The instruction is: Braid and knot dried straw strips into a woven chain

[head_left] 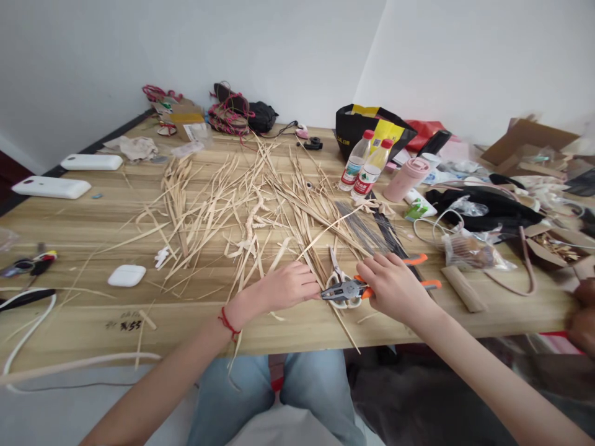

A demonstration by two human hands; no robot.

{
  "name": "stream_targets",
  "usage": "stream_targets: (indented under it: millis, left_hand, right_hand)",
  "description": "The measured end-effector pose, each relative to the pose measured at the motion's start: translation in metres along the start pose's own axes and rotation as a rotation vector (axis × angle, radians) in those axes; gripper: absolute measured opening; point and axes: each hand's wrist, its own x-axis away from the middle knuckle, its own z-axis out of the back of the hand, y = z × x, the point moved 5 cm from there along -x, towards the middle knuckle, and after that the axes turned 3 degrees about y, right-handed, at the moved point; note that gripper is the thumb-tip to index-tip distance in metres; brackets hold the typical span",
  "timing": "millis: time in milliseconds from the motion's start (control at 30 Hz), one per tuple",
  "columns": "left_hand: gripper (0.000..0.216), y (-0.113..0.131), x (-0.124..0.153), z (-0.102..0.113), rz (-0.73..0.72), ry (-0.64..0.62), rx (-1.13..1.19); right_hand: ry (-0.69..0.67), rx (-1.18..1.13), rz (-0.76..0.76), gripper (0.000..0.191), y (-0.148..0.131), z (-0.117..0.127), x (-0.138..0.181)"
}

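Note:
My right hand (395, 286) is wrapped round the orange handles of a pair of pliers (344, 290), whose jaws point left. Close to the jaw tips is my left hand (290, 285), its fingers pressed together; whatever they hold, if anything, is too small to make out. A pair of scissors (335, 263) with pale handles lies on the table, partly under the pliers. Beyond my hands spreads a loose heap of straw-coloured strips (297, 210), with a twisted, wrapped piece (253, 217) among them.
Two red-capped bottles (356, 161), a pink tumbler (407, 179) and a black-yellow bag (346, 127) stand at the back. A white case (126, 275) lies left on the wooden table (186, 328). Bagged items and boxes crowd the right, where another person's hand (583, 322) shows at the edge.

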Motion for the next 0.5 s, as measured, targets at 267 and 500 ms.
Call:
stream_targets:
  millis: [267,500]
  left_hand:
    - [0.023,0.0051,0.0034,-0.0079,-0.005,0.008,0.023]
    - [0.018,0.0065,0.0045,-0.0079,0.001,-0.021,0.003]
  right_hand:
    - [-0.028,-0.001,0.017,0.021,-0.0029,-0.0029,0.0043]
    - [-0.023,-0.014,-0.012,0.020,-0.0050,-0.0046,0.0059]
